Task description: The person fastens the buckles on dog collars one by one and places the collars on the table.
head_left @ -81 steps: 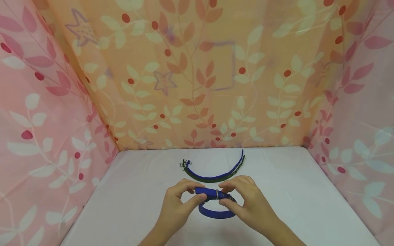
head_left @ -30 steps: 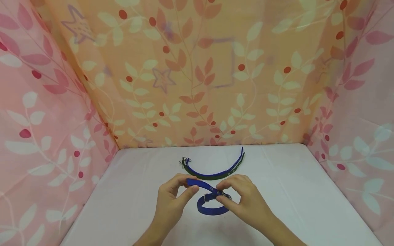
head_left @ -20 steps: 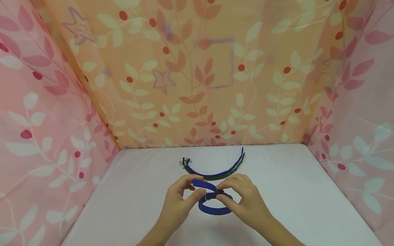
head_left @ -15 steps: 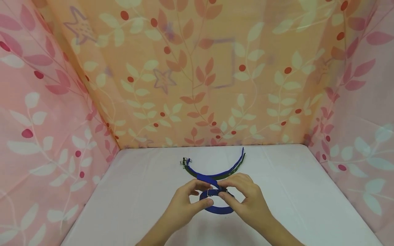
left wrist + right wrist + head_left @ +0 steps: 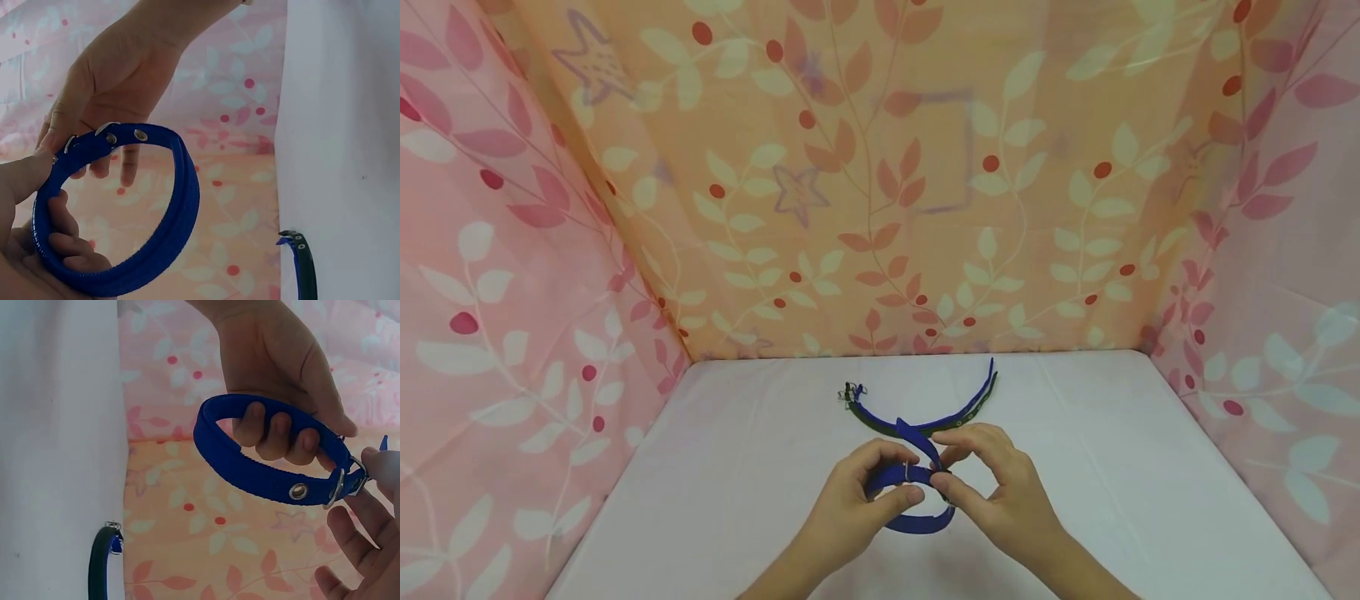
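A blue pet collar (image 5: 921, 524), bent into a loop, is held up between both hands above the table. My left hand (image 5: 850, 504) grips the band on the left; in the right wrist view its fingers curl through the loop. My right hand (image 5: 1003, 479) pinches the collar with thumb and index finger at the metal buckle (image 5: 357, 478). Near the buckle show a metal ring (image 5: 336, 487) and an eyelet (image 5: 299, 491). The free strap end (image 5: 917, 440) sticks up to the left from the right fingertips, which partly hide the buckle.
Behind the hands, a dark green collar (image 5: 880, 427) and another blue collar (image 5: 973, 406) lie nested in an arc on the white table (image 5: 737, 467), buckles to the left. Patterned cloth (image 5: 850, 250) walls the back and both sides.
My left hand has let go of the strap's free end, which now points up, and has moved onto the loop. My right hand stays at the buckle. The nested collars have not moved.
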Motion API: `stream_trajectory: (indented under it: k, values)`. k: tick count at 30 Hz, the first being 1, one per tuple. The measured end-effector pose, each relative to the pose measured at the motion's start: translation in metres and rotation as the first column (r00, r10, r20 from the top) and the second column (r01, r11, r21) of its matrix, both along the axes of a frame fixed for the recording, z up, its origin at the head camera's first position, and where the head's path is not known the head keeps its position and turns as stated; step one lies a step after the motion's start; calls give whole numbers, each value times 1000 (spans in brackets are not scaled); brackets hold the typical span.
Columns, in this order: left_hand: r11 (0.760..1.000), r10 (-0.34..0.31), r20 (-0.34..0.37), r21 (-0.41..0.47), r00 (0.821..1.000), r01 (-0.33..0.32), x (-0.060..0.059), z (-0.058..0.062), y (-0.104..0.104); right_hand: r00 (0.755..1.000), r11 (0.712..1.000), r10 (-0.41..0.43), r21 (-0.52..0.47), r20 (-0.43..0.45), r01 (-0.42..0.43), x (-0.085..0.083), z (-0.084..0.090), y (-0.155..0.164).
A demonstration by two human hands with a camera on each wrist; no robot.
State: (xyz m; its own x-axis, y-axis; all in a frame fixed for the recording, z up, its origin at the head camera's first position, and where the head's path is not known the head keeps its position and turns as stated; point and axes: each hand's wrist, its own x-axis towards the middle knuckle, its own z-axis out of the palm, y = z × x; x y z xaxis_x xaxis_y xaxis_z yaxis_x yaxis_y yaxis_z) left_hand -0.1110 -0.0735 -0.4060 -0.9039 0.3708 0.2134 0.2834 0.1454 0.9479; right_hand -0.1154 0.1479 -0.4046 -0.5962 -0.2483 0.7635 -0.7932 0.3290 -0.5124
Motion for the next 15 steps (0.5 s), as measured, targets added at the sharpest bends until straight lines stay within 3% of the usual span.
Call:
stream_trajectory:
  k: [9,15]
  values:
    - [999,7,-82,53,997,-3,2,-2,-1,999,998,17,-54,36,-16,3,0,-3]
    - [997,15,-223,76,975,2,1,-5,2,1000,996,25,-88,7,-24,3,-1,-5]
